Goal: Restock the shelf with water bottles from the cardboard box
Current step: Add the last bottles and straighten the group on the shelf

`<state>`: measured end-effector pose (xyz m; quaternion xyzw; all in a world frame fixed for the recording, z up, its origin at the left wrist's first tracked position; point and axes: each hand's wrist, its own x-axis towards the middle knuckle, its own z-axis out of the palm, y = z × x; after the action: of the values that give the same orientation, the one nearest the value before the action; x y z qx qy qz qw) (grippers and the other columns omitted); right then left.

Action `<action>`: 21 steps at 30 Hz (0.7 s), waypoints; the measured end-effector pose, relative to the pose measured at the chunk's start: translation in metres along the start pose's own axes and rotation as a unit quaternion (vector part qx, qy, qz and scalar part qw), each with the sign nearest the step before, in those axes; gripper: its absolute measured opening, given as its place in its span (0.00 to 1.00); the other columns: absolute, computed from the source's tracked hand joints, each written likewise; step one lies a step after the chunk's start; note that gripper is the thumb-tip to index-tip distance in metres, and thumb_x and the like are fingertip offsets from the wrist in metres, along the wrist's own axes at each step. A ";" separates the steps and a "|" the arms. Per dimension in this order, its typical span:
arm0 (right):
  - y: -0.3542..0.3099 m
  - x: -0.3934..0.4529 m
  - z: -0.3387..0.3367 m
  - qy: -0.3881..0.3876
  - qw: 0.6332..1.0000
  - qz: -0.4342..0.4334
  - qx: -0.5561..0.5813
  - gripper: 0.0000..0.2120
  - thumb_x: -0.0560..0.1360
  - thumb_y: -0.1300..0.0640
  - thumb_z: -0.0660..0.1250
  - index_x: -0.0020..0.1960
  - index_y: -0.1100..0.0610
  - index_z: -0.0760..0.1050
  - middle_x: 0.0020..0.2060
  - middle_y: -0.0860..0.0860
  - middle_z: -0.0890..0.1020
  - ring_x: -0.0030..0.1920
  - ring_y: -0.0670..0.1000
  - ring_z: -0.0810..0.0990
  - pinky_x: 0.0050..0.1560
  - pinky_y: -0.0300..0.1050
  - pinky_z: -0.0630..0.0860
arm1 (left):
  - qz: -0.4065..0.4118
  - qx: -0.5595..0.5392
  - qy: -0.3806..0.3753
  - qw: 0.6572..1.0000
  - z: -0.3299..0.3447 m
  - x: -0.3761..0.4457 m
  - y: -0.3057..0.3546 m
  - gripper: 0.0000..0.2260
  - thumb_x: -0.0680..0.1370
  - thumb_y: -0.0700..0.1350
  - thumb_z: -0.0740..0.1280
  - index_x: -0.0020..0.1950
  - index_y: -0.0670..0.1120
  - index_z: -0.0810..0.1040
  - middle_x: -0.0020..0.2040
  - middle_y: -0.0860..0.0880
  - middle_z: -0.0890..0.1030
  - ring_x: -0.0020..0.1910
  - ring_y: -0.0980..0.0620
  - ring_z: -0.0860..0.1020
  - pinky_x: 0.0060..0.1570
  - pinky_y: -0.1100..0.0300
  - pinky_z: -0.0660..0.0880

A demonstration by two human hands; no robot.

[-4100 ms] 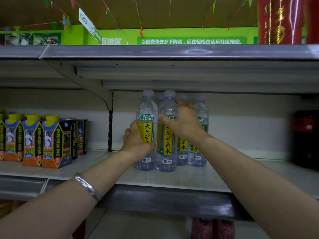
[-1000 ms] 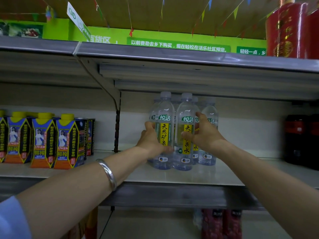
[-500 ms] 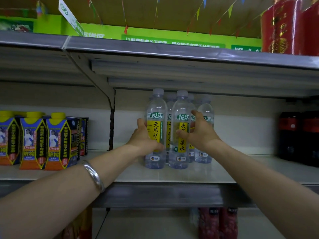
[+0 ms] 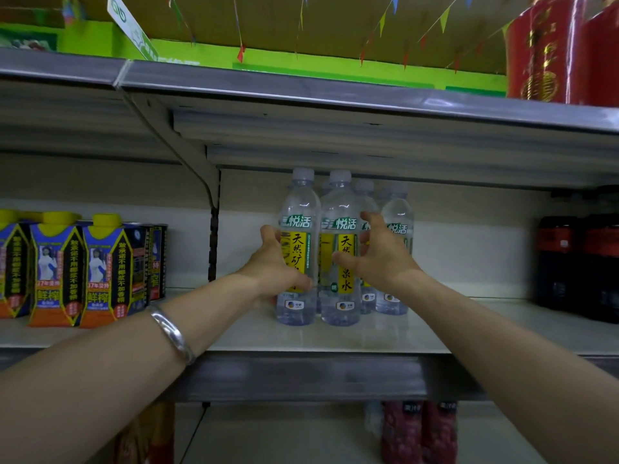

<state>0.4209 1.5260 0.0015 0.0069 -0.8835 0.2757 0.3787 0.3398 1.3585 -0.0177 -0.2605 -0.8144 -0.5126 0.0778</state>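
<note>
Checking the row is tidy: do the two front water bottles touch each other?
Touching. The head view shows the front left bottle and front right bottle pressed side by side, no gap between their bodies.

Both arms reach forward, level. The left hand [image 4: 273, 267] curls with thumb forward; a bangle [image 4: 172, 333] circles its wrist. The right hand [image 4: 380, 259] spreads its fingers [image 4: 370, 219], loosely bent.

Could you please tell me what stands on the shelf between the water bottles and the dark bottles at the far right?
Nothing: in the head view, the white shelf is bare between the clear water bottles and the dark red-labelled bottles.
</note>
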 end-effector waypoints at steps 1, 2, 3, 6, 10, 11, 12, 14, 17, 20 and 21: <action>0.000 0.000 0.000 0.000 1.000 0.001 0.001 0.40 0.72 0.51 0.74 0.76 0.55 0.55 0.65 0.56 0.72 0.63 0.56 0.73 0.63 0.50 0.72 | 0.001 0.001 0.000 1.000 0.000 0.000 0.000 0.33 0.69 0.38 0.76 0.59 0.52 0.55 0.55 0.47 0.78 0.51 0.48 0.79 0.31 0.56 0.76; 0.000 0.000 0.001 -0.001 1.000 0.003 0.005 0.40 0.72 0.51 0.74 0.76 0.56 0.56 0.64 0.56 0.72 0.62 0.56 0.73 0.62 0.49 0.72 | 0.004 0.004 0.000 1.000 -0.001 0.000 0.000 0.33 0.68 0.38 0.77 0.59 0.52 0.55 0.55 0.47 0.78 0.51 0.48 0.79 0.31 0.56 0.76; 0.000 0.000 0.001 -0.003 1.000 0.007 0.012 0.39 0.72 0.51 0.73 0.76 0.56 0.56 0.64 0.56 0.73 0.62 0.55 0.74 0.61 0.48 0.72 | 0.006 0.004 0.000 1.000 -0.001 0.000 0.000 0.33 0.68 0.38 0.77 0.59 0.52 0.55 0.55 0.47 0.78 0.51 0.48 0.79 0.32 0.55 0.77; 0.003 -0.001 0.002 -0.011 0.999 0.012 0.034 0.38 0.73 0.51 0.73 0.76 0.55 0.57 0.61 0.54 0.74 0.59 0.52 0.74 0.58 0.45 0.73 | 0.008 0.000 0.000 1.000 -0.002 0.000 0.000 0.33 0.68 0.38 0.77 0.59 0.52 0.56 0.55 0.48 0.78 0.52 0.48 0.79 0.37 0.51 0.80; 0.006 -0.003 0.002 -0.005 0.998 0.018 0.066 0.38 0.71 0.51 0.74 0.75 0.55 0.59 0.51 0.47 0.73 0.54 0.49 0.75 0.56 0.45 0.75 | 0.009 0.009 0.018 1.000 -0.001 0.000 0.001 0.35 0.66 0.40 0.78 0.59 0.52 0.56 0.54 0.47 0.78 0.52 0.46 0.80 0.38 0.51 0.80; 0.007 -0.002 0.003 -0.001 0.997 0.019 0.071 0.39 0.71 0.50 0.75 0.75 0.55 0.59 0.51 0.47 0.73 0.54 0.49 0.75 0.57 0.46 0.76 | 0.009 0.013 0.021 1.000 0.000 0.000 0.001 0.35 0.66 0.40 0.78 0.59 0.52 0.55 0.54 0.46 0.78 0.51 0.45 0.80 0.38 0.50 0.81; 0.007 -0.002 0.004 0.003 0.997 0.022 0.073 0.39 0.71 0.50 0.75 0.75 0.55 0.60 0.51 0.48 0.74 0.55 0.49 0.75 0.58 0.47 0.76 | 0.009 0.018 0.024 1.000 0.001 0.000 0.002 0.35 0.66 0.41 0.78 0.58 0.53 0.55 0.54 0.46 0.78 0.51 0.45 0.80 0.39 0.48 0.81; 0.007 -0.001 0.005 0.007 0.997 0.029 0.073 0.39 0.70 0.49 0.75 0.75 0.55 0.60 0.53 0.49 0.74 0.55 0.49 0.75 0.59 0.47 0.75 | 0.008 0.029 0.029 0.999 0.002 -0.001 0.003 0.35 0.65 0.42 0.78 0.57 0.53 0.55 0.54 0.46 0.77 0.51 0.44 0.80 0.42 0.44 0.82; 0.005 -0.001 0.007 0.009 0.997 0.034 0.070 0.38 0.70 0.49 0.75 0.74 0.55 0.61 0.55 0.50 0.75 0.57 0.50 0.75 0.60 0.47 0.75 | 0.011 0.042 0.038 0.998 0.004 -0.004 0.004 0.34 0.67 0.42 0.78 0.57 0.53 0.54 0.54 0.45 0.77 0.51 0.44 0.79 0.45 0.43 0.81; 0.003 -0.002 0.008 0.007 0.997 0.037 0.071 0.38 0.70 0.49 0.75 0.74 0.55 0.62 0.56 0.50 0.76 0.57 0.50 0.76 0.60 0.48 0.75 | 0.015 0.071 0.050 0.996 0.006 -0.008 0.005 0.34 0.68 0.43 0.77 0.58 0.52 0.54 0.54 0.45 0.77 0.51 0.44 0.79 0.47 0.44 0.81; 0.003 -0.002 0.008 0.009 0.997 0.038 0.070 0.38 0.70 0.49 0.75 0.74 0.55 0.62 0.56 0.51 0.76 0.57 0.51 0.76 0.60 0.48 0.75 | 0.016 0.080 0.055 0.995 0.007 -0.010 0.005 0.34 0.68 0.43 0.77 0.58 0.51 0.54 0.54 0.45 0.77 0.51 0.44 0.79 0.48 0.44 0.81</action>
<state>0.4160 1.5237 -0.0057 -0.0025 -0.8584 0.3508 0.3743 0.3517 1.3627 -0.0207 -0.2382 -0.8432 -0.4578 0.1509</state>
